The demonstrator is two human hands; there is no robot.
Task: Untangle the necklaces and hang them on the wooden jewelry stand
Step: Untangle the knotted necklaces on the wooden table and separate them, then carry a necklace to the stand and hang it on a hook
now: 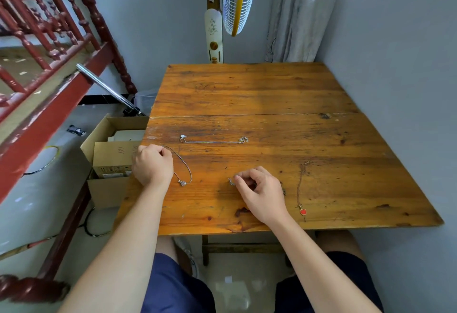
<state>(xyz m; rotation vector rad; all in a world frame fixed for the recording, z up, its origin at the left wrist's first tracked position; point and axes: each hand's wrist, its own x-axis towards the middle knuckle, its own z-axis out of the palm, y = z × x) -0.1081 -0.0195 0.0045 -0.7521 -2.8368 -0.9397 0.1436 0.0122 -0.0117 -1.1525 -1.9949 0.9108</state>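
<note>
Several thin necklaces lie on the wooden table (pixel 272 95). A silver chain (pixel 214 142) is stretched straight across the middle. My left hand (pixel 153 164) grips one end of a second silver chain (pixel 184 164), which curves down to a small pendant (pixel 182 183). My right hand (pixel 259 189) pinches the clasp end of another chain (pixel 231 181), most of it hidden under the hand. To the right lies a gold chain with a red heart pendant (pixel 303 211). No wooden jewelry stand is in view.
An open cardboard box (pixel 111 149) sits on the floor left of the table. A standing fan (pixel 235 0) and a curtain (pixel 296 15) are behind the table, a grey wall on the right, red wooden furniture (pixel 49 40) on the left.
</note>
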